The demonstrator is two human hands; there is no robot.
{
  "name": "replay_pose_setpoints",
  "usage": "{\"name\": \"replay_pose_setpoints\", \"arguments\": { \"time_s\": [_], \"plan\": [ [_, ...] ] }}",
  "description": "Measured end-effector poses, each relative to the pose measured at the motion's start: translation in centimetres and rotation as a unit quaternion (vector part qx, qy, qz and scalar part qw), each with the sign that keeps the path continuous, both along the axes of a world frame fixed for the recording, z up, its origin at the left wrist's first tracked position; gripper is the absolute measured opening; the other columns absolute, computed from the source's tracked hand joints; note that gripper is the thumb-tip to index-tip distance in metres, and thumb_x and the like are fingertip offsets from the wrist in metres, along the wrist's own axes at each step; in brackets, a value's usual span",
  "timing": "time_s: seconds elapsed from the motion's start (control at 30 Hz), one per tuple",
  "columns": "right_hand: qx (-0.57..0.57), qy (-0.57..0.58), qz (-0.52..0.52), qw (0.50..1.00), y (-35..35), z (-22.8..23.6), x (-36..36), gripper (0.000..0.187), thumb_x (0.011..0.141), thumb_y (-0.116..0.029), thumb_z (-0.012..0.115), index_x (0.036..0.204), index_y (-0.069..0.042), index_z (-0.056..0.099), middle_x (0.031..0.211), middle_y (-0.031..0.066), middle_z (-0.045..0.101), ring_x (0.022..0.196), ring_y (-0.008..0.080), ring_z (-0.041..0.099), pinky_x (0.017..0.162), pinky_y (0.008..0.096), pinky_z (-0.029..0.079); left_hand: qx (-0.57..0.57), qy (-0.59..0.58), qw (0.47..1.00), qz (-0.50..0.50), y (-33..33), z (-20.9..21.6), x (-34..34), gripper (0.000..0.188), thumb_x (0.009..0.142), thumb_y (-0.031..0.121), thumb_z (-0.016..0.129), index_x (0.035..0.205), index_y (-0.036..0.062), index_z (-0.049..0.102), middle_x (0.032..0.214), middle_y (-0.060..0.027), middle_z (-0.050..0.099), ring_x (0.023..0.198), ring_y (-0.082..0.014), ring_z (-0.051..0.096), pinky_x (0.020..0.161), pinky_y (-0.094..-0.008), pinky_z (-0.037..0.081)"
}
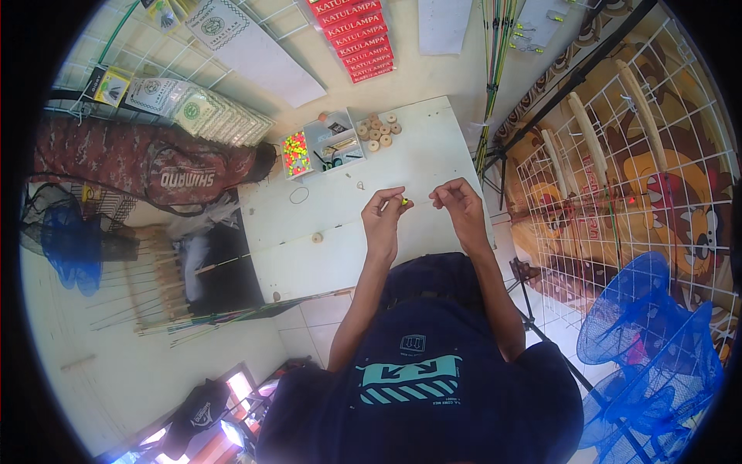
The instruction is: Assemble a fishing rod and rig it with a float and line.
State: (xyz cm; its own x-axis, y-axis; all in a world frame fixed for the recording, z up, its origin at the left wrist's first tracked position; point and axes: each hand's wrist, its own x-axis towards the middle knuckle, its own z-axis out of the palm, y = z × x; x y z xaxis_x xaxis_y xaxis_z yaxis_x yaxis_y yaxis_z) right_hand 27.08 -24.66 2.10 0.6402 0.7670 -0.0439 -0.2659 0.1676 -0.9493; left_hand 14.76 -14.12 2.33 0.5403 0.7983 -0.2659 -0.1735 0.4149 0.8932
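Observation:
Above the white table (348, 255), my left hand (381, 220) pinches a small yellow-green bead (405, 201) between thumb and fingertips. My right hand (461, 210) is a short way to its right, thumb and fingers pressed together. Whatever lies in that pinch is too fine to make out. Beyond my hands stands a grey compartment box (352, 160). Its left section holds many small red, yellow and green beads (295, 153), and other sections hold a small bottle and thin tools. Several round wooden spools (374, 145) are grouped beside it.
A thin loop of line (299, 195) and a single wooden spool (317, 238) lie on the table's left part. A camouflage rod bag (185, 170) hangs at left. Blue nets (649, 348) and a white wire rack (618, 155) stand at right. Thin rods (495, 77) lean behind.

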Motion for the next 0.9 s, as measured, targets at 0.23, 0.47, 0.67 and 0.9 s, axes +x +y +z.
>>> {"name": "replay_pose_setpoints", "arguments": {
  "time_s": [0.23,0.47,0.67,0.9],
  "plan": [
    [0.098,0.189,0.073,0.974,-0.3,1.5,0.0,0.023,0.094,-0.011,0.060,0.114,-0.003,0.051,0.084,0.0032,0.055,0.082,0.0125,0.051,0.080,0.0279,0.042,0.000,0.002,1.000,-0.006,0.0,-0.1,-0.2,0.013,0.092,0.002,0.056,0.100,-0.0047,0.065,0.099,-0.0100,0.060,0.083,-0.0167,0.061,0.082,-0.0315,0.054],
    [0.144,0.204,0.104,0.963,-0.6,2.3,0.2,0.034,0.089,-0.009,0.065,0.119,-0.003,0.050,0.084,0.0036,0.054,0.093,0.0171,0.052,0.087,0.0330,0.041,-0.014,-0.002,1.000,-0.009,0.1,-0.1,0.0,0.015,0.093,0.002,0.056,0.103,-0.0044,0.064,0.093,-0.0077,0.061,0.082,-0.0155,0.060,0.082,-0.0324,0.053],
    [0.173,0.213,0.091,0.957,-0.7,1.2,0.3,0.045,0.088,-0.009,0.066,0.128,-0.001,0.046,0.096,0.0084,0.060,0.092,0.0184,0.056,0.086,0.0318,0.043,-0.022,-0.010,1.000,-0.003,0.3,-0.2,-0.2,0.015,0.093,0.002,0.056,0.104,-0.0045,0.065,0.094,-0.0074,0.061,0.083,-0.0138,0.059,0.083,-0.0324,0.054],
    [0.160,0.209,0.086,0.961,-0.9,3.0,0.7,0.070,0.087,-0.010,0.068,0.145,-0.002,0.030,0.124,0.0194,0.058,0.087,0.0132,0.055,0.082,0.0270,0.044,-0.021,0.007,1.000,-0.004,0.5,-0.2,-0.3,0.014,0.092,0.001,0.057,0.102,-0.0045,0.066,0.101,-0.0099,0.063,0.085,-0.0134,0.059,0.082,-0.0317,0.055]
  ]
}}
